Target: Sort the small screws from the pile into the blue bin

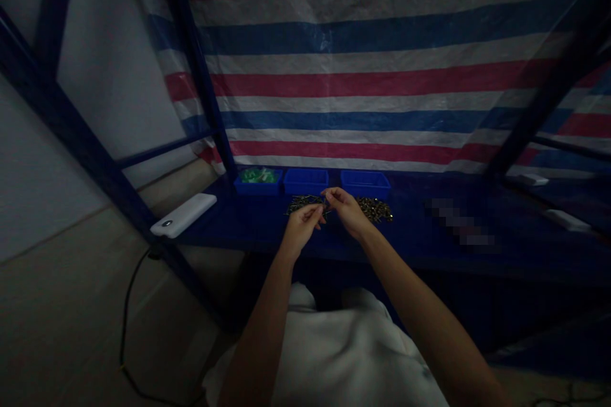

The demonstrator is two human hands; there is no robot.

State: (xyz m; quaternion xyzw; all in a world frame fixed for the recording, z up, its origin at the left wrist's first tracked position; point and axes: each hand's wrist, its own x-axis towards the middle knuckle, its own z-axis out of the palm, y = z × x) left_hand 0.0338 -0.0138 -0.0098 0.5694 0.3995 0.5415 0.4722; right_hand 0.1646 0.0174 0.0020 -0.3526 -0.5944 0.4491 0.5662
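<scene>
Dimly, left hand (301, 226) and right hand (347, 208) pinch a screw (326, 206) over blue shelf (258, 224), striped tarp (382, 76) behind.

Whatever lay between the left hand (301, 224) and the right hand (347, 208) was too small and dim to tell, and so was whether either gripped it. The pieces in the left pile (300, 203) and the right pile (377, 208) were too tiny to name. A pixelated patch (461, 226) blotted out part of the worktop (258, 224). The walls of the middle bin (305, 182) and the right bin (365, 184) hid their contents. Both forearms ran off the bottom edge, as did the cable (125, 324).
</scene>
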